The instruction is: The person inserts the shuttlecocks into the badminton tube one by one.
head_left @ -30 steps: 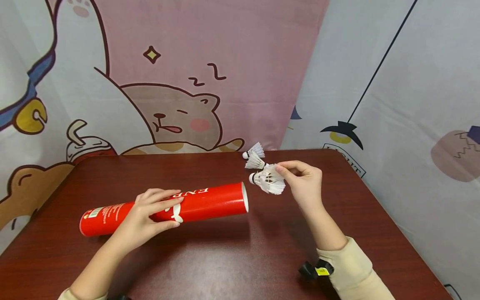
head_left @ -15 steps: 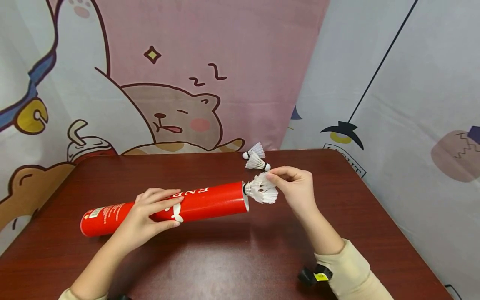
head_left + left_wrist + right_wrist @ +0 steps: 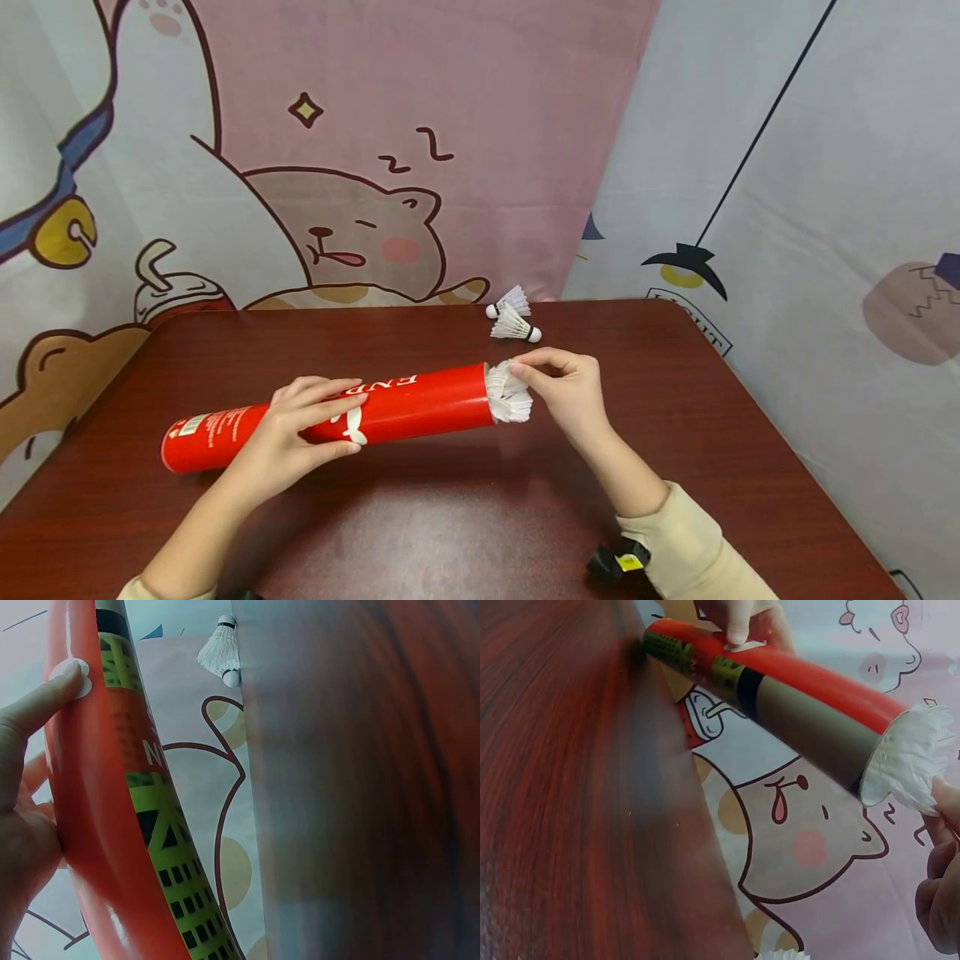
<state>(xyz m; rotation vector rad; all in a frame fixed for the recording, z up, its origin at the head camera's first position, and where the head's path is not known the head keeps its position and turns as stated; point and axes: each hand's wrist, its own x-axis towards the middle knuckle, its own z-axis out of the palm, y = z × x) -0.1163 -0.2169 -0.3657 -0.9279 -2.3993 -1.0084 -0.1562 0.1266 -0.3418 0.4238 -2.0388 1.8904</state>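
My left hand [image 3: 288,437] grips a red shuttlecock tube [image 3: 427,402] around its middle, holding it tilted with the mouth end raised toward the right. At that mouth sits a white feather shuttlecock [image 3: 510,394]; its cork end is hidden inside the tube and its feather skirt sticks out. The thumb and forefinger of my right hand [image 3: 566,387] pinch the edge of the feathers. In the right wrist view the skirt [image 3: 911,757] spreads at the tube's rim. The left wrist view shows my left thumb lying along the tube [image 3: 82,787].
Two more shuttlecocks lie near the table's far edge, the nearer one [image 3: 516,324] partly in front of the other [image 3: 513,300]. The brown wooden table [image 3: 420,533] lies below, and a cartoon-printed cloth [image 3: 525,125] hangs behind it.
My right hand has moved left and down, bringing the shuttlecock from beside the tube into its mouth, cork first. The left hand and tube have stayed in place.
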